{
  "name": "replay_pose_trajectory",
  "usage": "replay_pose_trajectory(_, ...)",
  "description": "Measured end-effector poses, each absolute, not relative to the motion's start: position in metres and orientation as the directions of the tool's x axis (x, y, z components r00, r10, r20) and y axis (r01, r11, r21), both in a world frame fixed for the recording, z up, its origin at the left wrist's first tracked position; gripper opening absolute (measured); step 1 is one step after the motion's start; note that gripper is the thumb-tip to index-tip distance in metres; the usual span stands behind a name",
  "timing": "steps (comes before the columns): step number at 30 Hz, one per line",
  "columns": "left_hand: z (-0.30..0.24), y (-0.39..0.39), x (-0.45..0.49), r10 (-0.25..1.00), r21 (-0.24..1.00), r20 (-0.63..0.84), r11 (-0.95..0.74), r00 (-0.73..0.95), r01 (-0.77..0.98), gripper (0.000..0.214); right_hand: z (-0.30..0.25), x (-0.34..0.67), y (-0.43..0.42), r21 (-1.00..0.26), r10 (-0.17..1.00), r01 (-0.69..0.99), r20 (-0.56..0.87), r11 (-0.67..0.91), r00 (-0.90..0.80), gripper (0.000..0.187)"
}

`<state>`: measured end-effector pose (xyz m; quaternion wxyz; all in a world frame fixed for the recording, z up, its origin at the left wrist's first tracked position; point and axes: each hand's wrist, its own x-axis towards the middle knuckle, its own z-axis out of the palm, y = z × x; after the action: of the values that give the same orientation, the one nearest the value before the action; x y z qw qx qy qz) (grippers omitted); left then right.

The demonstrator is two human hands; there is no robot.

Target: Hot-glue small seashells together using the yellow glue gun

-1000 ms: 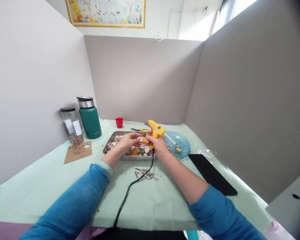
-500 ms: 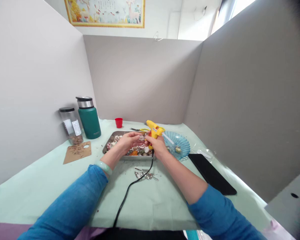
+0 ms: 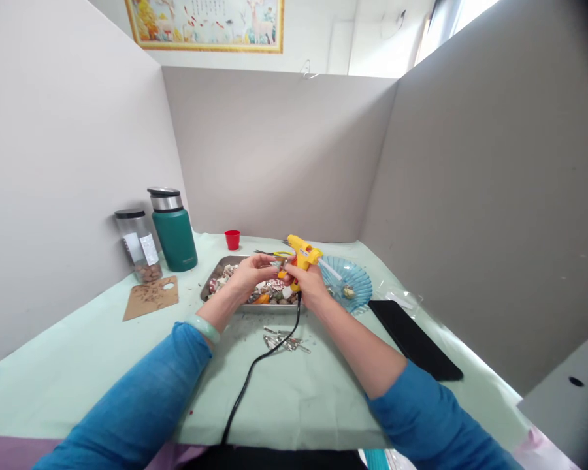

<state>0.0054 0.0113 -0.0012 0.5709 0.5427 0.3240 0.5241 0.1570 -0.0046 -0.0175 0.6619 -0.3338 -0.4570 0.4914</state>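
Note:
My right hand point(image 3: 308, 284) grips a yellow hot glue gun point(image 3: 301, 253) by its handle, nozzle pointing left; its black cord point(image 3: 255, 371) runs down toward me. My left hand point(image 3: 249, 274) pinches a small pale piece point(image 3: 276, 266), perhaps a shell, right at the gun's nozzle. Both hands hover over a metal tray point(image 3: 214, 277) filled with several shells and small colourful bits.
A green flask point(image 3: 172, 230) and clear jar point(image 3: 137, 243) stand at the left, beside a brown card point(image 3: 151, 297). A red cup point(image 3: 232, 239), scissors point(image 3: 272, 252), a blue glass dish point(image 3: 357, 284), a black flat slab point(image 3: 414, 339) and metal clips point(image 3: 284, 341) lie around. Grey partitions enclose the table.
The glue gun and both hands have shifted slightly left and closer together; the small piece now sits at the nozzle tip.

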Motion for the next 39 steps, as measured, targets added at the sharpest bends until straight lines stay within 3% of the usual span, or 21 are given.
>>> replay_pose_trajectory(9, -0.0003, 0.0108, 0.0041, 0.955, 0.969, 0.199, -0.158, 0.22, -0.189, 0.042, -0.0178, 0.1568, -0.0061, -0.909, 0.956, -0.296, 0.282, 0.294, 0.081, 0.03)
replay_pose_trajectory(18, 0.0033, 0.0065, 0.0035, 0.946, 0.974, 0.212, -0.186, 0.246, -0.127, 0.038, -0.0178, 0.1553, -0.0057, -0.913, 0.952, -0.268, 0.292, 0.307, 0.096, 0.02)
replay_pose_trajectory(39, 0.0046, 0.0035, 0.0039, 0.925, 0.967, 0.252, -0.23, 0.285, -0.109, 0.027, -0.018, 0.1572, -0.0071, -0.917, 0.95, -0.248, 0.307, 0.313, 0.064, 0.022)
